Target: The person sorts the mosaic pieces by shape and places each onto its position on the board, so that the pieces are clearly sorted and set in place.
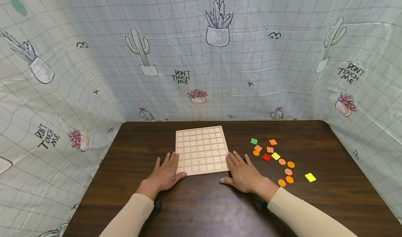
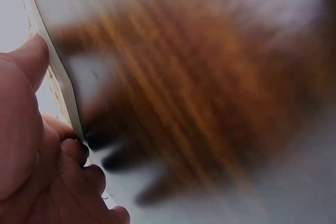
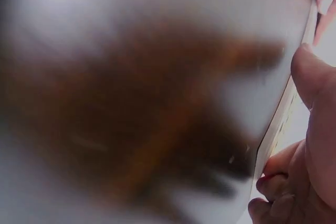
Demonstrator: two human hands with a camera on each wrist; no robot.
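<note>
- Head view: saw the wooden grid board [image 1: 202, 150] flat on the wood-grain table [image 1: 201, 209], between both hands, probably to be steadied from its two sides.
- Saw the left hand [image 1: 163, 174] palm down at the board's left edge, fingers long and nearly straight, thumb at the near left corner; gripped nothing, and seemed to brace rather than clasp.
- Saw the right hand [image 1: 245, 174] mirrored at the board's right edge, fingers extended along and touching the side, thumb spread out just in front of the near edge; held nothing, likely giving a matching stop.
- Noticed right of the board a loose scatter: a green square tile [image 1: 254, 141], a red square tile [image 1: 266, 157], orange square tiles [image 1: 270, 150], yellow square tiles [image 1: 275, 156] and orange discs [image 1: 289, 179]; judged to be set aside there, off the board's bare recesses.
- Noted beyond the board a cactus-print curtain [image 1: 201, 62], perhaps hung to screen off the surroundings.
- Left wrist view: found the left thumb [image 2: 37, 59] against the board's pale edge, other fingertips close to that edge; could not tell how firmly pressed.
- Right wrist view: found the right thumb [image 3: 310, 72] near the same board's opposite edge, fingertips beside it; could not make out true contact at the thumb, nor much in the blurred brown patch.
</note>
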